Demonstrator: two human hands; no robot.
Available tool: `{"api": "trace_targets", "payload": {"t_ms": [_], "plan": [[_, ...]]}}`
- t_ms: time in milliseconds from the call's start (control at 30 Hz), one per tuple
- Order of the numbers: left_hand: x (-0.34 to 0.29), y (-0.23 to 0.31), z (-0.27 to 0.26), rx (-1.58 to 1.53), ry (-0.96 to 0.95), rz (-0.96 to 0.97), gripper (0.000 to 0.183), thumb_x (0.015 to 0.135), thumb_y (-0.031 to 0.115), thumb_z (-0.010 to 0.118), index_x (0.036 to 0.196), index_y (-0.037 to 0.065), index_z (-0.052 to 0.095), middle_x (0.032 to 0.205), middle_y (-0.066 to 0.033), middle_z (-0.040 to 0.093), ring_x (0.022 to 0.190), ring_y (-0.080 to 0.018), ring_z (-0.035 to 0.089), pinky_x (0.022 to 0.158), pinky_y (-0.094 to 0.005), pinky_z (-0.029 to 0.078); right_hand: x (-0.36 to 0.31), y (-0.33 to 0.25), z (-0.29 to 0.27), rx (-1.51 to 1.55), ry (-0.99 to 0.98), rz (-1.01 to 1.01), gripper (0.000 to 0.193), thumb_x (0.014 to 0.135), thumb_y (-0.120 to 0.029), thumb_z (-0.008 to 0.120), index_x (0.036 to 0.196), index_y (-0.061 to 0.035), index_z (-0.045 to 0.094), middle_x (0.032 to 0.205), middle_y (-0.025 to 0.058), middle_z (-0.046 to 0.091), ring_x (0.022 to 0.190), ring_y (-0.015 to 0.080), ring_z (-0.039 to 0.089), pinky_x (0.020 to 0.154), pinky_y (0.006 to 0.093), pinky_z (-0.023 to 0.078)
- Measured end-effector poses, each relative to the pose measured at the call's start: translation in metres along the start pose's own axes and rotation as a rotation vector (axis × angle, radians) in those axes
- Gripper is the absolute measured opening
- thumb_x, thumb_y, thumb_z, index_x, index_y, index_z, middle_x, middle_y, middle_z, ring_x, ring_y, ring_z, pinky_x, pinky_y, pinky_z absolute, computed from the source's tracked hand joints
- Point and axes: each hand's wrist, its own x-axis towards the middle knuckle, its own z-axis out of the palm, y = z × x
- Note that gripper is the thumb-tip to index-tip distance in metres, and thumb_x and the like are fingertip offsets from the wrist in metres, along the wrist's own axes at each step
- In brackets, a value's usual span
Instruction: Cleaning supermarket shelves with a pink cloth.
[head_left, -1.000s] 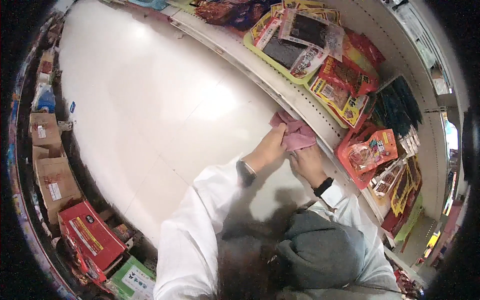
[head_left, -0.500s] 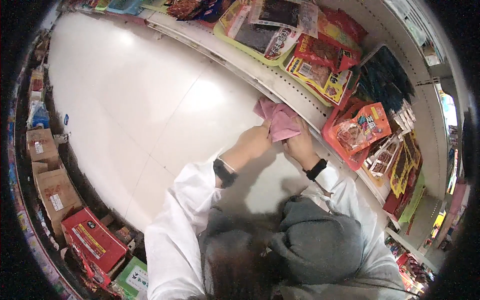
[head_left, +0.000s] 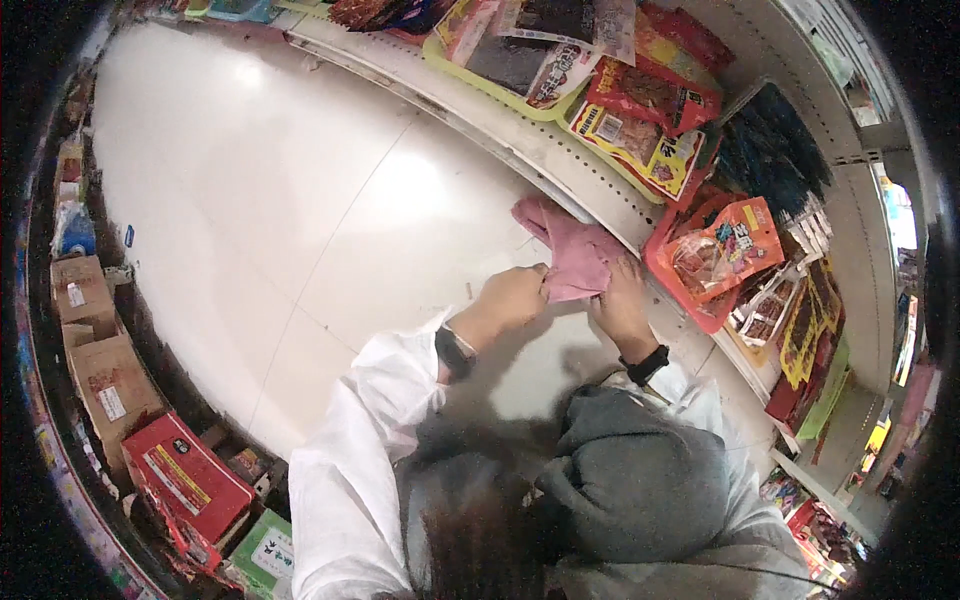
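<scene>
Pink cloth (head_left: pixel 578 258), now lower on the floor (head_left: pixel 300 200) than before, is gripped by closed left hand (head_left: pixel 512 296) and right hand (head_left: pixel 622 300).

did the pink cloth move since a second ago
Cannot tell. Both hands hold the pink cloth against the white shelf edge as before; the head camera moved, shifting the whole view.
</scene>
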Motion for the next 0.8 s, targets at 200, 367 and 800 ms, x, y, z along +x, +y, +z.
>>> {"api": "trace_targets", "payload": {"t_ms": [200, 367, 800], "plan": [[0.003, 0.007, 0.017, -0.024, -0.037, 0.119, 0.027, 0.079, 0.024, 0.041, 0.088, 0.003, 0.057, 0.081, -0.0193, 0.06, 0.077, -0.0356, 0.058, 0.07, -0.0442, 0.044, -0.023, 0.009, -0.016, -0.033, 0.042, 0.093, 0.032, 0.068, -0.007, 0.053, 0.099, -0.0006, 0.049, 0.099, 0.0176, 0.052, 0.095, 0.0356, 0.048, 0.083, 0.0475, 0.036], [0.0, 0.003, 0.022, -0.071, 0.016, 0.145, 0.027, 0.08, 0.024, 0.04, 0.085, 0.003, 0.057, 0.078, -0.0197, 0.06, 0.075, -0.0366, 0.057, 0.069, -0.045, 0.044, -0.018, 0.005, -0.022, 0.189, 0.25, 0.079, 0.027, 0.068, -0.002, 0.05, 0.095, -0.0012, 0.048, 0.086, 0.0206, 0.053, 0.083, 0.0399, 0.048, 0.078, 0.0464, 0.036], [0.002, -0.031, 0.02, -0.069, 0.063, 0.057, 0.024, 0.08, 0.02, 0.039, 0.087, 0.004, 0.055, 0.074, -0.0199, 0.059, 0.073, -0.0371, 0.057, 0.068, -0.0457, 0.043, 0.005, -0.023, -0.027, 0.329, 0.055, 0.17, 0.031, 0.073, -0.007, 0.05, 0.103, -0.0009, 0.045, 0.092, 0.0215, 0.053, 0.089, 0.0394, 0.049, 0.074, 0.0428, 0.041]]}}
